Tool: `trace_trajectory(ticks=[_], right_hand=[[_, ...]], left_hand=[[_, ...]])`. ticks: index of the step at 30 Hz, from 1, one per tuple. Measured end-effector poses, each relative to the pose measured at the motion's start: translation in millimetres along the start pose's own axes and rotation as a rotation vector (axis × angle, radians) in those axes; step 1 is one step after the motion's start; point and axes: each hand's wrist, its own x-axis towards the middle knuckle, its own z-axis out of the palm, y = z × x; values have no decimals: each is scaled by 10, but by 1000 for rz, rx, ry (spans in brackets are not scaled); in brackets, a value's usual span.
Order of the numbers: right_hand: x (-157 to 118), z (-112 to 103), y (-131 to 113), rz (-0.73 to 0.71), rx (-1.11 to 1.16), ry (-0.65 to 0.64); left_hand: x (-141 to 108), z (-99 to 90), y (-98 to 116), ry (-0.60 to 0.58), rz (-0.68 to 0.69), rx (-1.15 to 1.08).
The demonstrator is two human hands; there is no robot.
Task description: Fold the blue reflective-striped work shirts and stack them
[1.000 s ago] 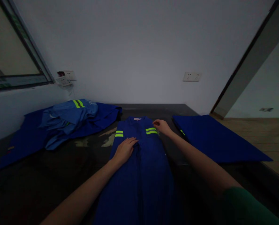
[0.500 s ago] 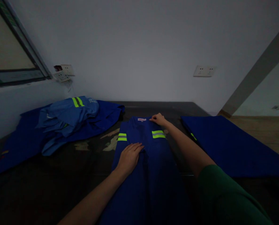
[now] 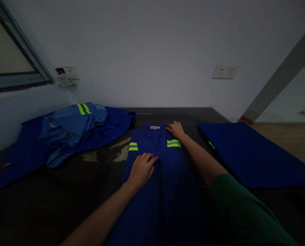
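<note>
A dark blue work jacket [image 3: 152,141] lies lengthwise in front of me, with a white label inside its neck and yellow-green reflective strips on both sides. My left hand [image 3: 142,169] rests on its front, thumb and forefinger closed at the edge of the front opening. At the far end, my right hand [image 3: 176,129] pinches the fabric beside the collar, just above the right-hand strip. The jacket's lower part fades into shadow between my forearms.
A dark table [image 3: 167,112] stands against the wall. To the left, a crumpled lighter blue garment [image 3: 72,123] lies on dark blue cloth [image 3: 26,147]. Folded blue fabric [image 3: 252,153] lies to the right. Wall sockets [image 3: 224,72] sit above the table.
My right hand has shifted slightly right along the collar and shoulder. The left fingers have drawn from lying flat into a pinch at the front opening. The view has tilted slightly.
</note>
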Motion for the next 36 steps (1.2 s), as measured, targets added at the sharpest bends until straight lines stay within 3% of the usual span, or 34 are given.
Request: trace_trajectory(ticks=[11,15,18,20,22,24,26,31,36], right_hand=[[-69,-76,-136,-44,-55,23],[-144,-262,-229,-37,-6,101],[-325,-526,-346,-94,261,182],[-552,-747,-437,-262,482,100],[-837,-966,-531,-490,620,-78],[-1112,-1137,-625,-687,611,-223],[-1309,-1229,-715,-798,467,-265],[-1387,-1270,-823,-860,127,-261],[-1270,-1385,-704,-822,293,-323]], left_hand=[[0,10,-7,-25,-7,-8],[6,9,-14,-19,-23,-34],[11,-4,-16,12,-31,-53],[14,-13,-16,34,-49,-64],[15,-14,-20,37,-71,-75],[12,-3,-27,19,-77,-86],[4,12,-35,3,-73,-96],[-9,-27,-17,-9,-32,-115],[11,-161,54,-24,6,-164]])
